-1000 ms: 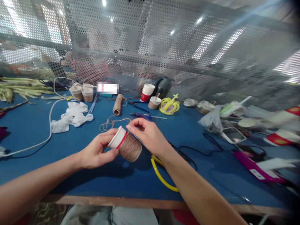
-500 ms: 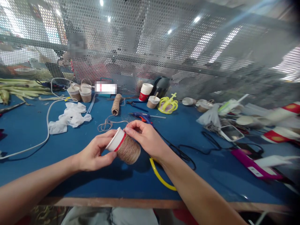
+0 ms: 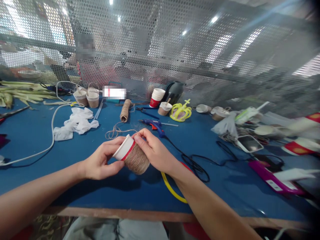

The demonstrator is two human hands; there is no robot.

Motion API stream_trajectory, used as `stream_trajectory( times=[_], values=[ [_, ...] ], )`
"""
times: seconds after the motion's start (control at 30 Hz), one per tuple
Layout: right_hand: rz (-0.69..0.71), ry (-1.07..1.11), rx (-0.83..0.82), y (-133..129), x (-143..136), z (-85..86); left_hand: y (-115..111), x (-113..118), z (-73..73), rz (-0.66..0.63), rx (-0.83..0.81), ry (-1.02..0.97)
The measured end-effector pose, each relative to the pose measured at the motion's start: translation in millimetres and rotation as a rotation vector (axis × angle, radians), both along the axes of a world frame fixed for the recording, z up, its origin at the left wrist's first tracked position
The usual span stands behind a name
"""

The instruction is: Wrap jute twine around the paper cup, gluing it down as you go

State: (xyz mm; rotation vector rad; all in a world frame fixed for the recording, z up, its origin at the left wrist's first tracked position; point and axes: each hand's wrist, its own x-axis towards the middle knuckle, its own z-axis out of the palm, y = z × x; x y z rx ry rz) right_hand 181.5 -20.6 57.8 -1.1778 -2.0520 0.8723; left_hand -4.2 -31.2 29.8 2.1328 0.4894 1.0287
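The left hand (image 3: 103, 162) grips sideways while the right hand (image 3: 153, 148) pinches from above.

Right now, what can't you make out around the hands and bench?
All in the head view:
Inside of the twine-wrapped cup: its mouth faces away from the camera.
Whatever the right hand may be pinching: its own fingers cover it.
Rest of the yellow curved piece: behind the right forearm.
Purple item: cut off by the left edge.
Things behind the perforated screen: blurred, broken up by its mesh.
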Motion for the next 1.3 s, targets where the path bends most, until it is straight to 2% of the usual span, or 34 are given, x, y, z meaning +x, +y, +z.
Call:
stream_trajectory(
  times=[0.1,0.23,0.33,0.5,0.63,0.87,1.07,1.13,1.3],
  values=[
    [-0.041,-0.030,0.049,0,-1,-1.0,3,1,1.6,-0.012,-0.101,-0.007],
    [-0.063,-0.084,0.218,0,-4,-5.7,3,3,-0.5,0.060,-0.399,-0.027],
    [-0.055,-0.129,0.308,-1,-6,-10.2,2,6,-4.2,0.058,-0.586,-0.067],
    [-0.076,-0.182,0.335,-3,-8,-12.3,1,12,-7.8,0.084,-0.742,-0.166],
    [-0.079,-0.199,0.344,-4,-9,-12.2,0,14,-9.0,0.112,-0.775,-0.192],
    [-0.084,-0.244,0.344,-6,-11,-10.7,1,13,-7.1,0.070,-0.766,-0.147],
    [-0.083,-0.267,0.347,-8,-13,-11.4,0,17,-9.2,0.139,-0.731,-0.133],
    [-0.069,-0.217,0.308,-7,-12,-10.3,-1,17,-8.5,0.132,-0.739,-0.145],
    [0.045,0.020,0.094,-2,-6,-6.2,-4,15,-7.3,0.093,-0.737,-0.122]
  ],
)
